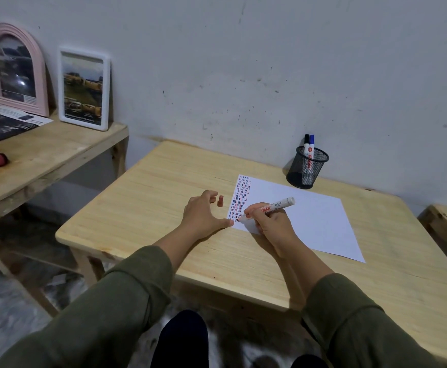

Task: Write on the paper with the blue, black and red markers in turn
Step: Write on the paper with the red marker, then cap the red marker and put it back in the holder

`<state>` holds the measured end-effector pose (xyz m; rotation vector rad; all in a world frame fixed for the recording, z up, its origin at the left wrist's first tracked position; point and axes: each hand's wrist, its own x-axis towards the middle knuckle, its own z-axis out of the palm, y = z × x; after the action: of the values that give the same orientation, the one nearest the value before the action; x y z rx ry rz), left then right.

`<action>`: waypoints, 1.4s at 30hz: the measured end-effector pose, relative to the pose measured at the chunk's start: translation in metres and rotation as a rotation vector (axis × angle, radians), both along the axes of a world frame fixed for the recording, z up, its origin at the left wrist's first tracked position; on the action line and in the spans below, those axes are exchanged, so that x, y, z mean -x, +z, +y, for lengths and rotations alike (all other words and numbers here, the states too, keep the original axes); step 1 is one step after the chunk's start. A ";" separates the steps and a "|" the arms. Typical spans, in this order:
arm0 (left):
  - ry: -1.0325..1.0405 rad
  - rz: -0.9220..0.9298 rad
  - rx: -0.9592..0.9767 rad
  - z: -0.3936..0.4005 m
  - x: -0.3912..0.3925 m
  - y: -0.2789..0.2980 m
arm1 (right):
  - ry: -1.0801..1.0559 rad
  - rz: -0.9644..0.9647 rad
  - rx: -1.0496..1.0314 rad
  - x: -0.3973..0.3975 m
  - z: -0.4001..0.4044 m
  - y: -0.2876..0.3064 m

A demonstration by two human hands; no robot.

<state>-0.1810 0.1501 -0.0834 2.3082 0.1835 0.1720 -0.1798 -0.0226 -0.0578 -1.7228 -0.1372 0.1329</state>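
Observation:
A white sheet of paper (309, 219) lies on the wooden table (164, 181). Columns of short blue, black and red strokes fill its left edge. My right hand (272, 224) grips the uncapped red marker (272, 206), its tip touching the paper near the lower left corner. My left hand (203, 213) rests flat on the table, fingers spread, thumb pressing the paper's corner. The red cap (220, 201) stands on the table just beyond my left fingers. The black marker (306, 144) and blue marker (311, 146) stand capped in a black mesh cup (307, 168).
The mesh cup stands by the wall behind the paper. A second wooden bench (44, 155) at the left carries a pink arched frame (18, 67), a white frame (84, 87), printed sheets and a red cloth. Another table's corner (445, 221) shows at right.

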 end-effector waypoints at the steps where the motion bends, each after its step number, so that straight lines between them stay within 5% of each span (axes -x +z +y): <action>1: 0.000 -0.002 -0.001 0.000 0.000 0.000 | -0.001 0.001 -0.005 0.000 0.000 0.000; 10: -0.015 -0.003 0.009 0.001 -0.001 -0.001 | -0.047 0.024 -0.036 0.002 0.000 0.000; 16: 0.025 -0.055 0.214 0.002 -0.011 -0.003 | -0.111 0.051 -0.105 -0.001 -0.001 -0.001; 23: 0.148 -0.061 0.021 -0.015 -0.016 0.005 | -0.160 0.202 -0.347 0.000 0.000 0.003; 32: 0.216 -0.089 0.888 -0.044 -0.029 0.051 | -0.166 0.032 -0.348 -0.020 -0.028 0.041; 42: 0.043 0.037 1.016 -0.081 -0.034 0.087 | -0.144 -0.086 -0.321 -0.021 -0.048 0.075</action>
<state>-0.1472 0.0693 0.0034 1.2974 0.2633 0.0350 -0.1589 -0.0704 0.0169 -1.4124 -0.0915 -0.0670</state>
